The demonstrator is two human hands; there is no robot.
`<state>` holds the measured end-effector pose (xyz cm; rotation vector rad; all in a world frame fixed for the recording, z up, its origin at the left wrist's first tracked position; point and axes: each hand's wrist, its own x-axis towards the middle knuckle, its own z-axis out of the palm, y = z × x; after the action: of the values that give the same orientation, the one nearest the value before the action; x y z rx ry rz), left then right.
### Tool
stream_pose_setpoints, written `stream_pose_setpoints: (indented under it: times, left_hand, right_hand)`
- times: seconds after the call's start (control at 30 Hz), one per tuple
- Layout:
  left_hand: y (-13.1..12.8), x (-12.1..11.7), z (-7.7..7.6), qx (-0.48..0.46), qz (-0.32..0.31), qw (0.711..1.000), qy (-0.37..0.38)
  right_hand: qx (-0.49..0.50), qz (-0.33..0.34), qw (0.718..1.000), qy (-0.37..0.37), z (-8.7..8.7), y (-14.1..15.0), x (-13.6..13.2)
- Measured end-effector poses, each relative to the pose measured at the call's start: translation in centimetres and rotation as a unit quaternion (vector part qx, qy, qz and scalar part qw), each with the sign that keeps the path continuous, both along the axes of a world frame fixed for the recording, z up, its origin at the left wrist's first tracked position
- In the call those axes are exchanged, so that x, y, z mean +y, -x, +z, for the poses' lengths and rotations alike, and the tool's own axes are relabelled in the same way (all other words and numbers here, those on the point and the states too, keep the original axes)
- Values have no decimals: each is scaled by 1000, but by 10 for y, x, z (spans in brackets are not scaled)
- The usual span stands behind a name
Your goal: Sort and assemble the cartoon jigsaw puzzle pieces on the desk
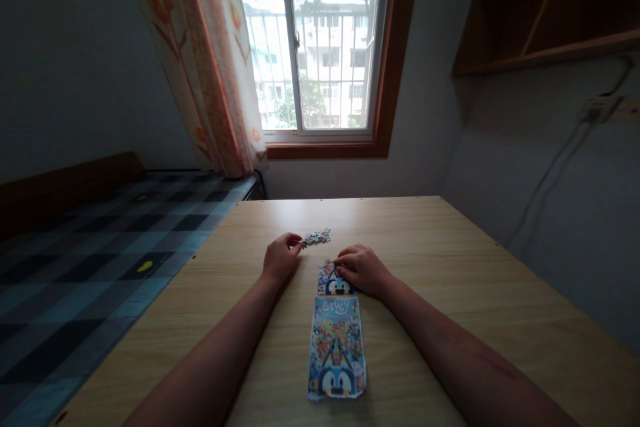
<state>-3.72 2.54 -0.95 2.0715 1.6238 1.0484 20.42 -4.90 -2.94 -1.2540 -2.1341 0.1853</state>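
Observation:
A pile of loose jigsaw puzzle pieces (317,237) lies on the wooden table. My left hand (283,257) is at the pile's left edge, fingers bent and fingertips touching the pieces; whether one is pinched is too small to tell. Nearer to me is a partly assembled jigsaw puzzle (327,283), with a blue dog face along its bottom. My right hand (364,268) rests over its upper right part, fingers curled down and pressed together, hiding that area. Just below the puzzle lies a printed reference picture (337,347) reading "BLUEY", showing the same blue dog face.
The light wood table (430,347) reaches toward the window (330,47). A bed with a checked cover (100,267) stands along the left side, beside a flowered curtain (200,67). A wooden shelf (550,47) and a power cable (545,177) are on the right wall.

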Motion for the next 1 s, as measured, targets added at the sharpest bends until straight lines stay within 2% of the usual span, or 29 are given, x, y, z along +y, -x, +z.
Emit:
stream_pose_setpoints:
  times: [0.23, 0.53, 0.8, 0.9, 1.0]
  left_hand:
    - [-3, 6, -3, 43, -5, 999, 2]
    - [-5, 3, 2, 59, 7, 998, 10]
    - [-2, 8, -4, 81, -4, 995, -55]
    - [-6, 2, -2, 87, -29, 993, -69]
    - [-14, -9, 1, 123, -95, 983, -93]
  right_hand:
    - [-2, -6, 1000, 3, 2, 1, -1]
    - [-6, -15, 1000, 6, -1, 2, 2]
    - [-6, -18, 1000, 3, 0, 4, 2]
    - [-5, -18, 1000, 3, 0, 4, 2]
    - [6, -45, 999, -12, -1, 5, 2]
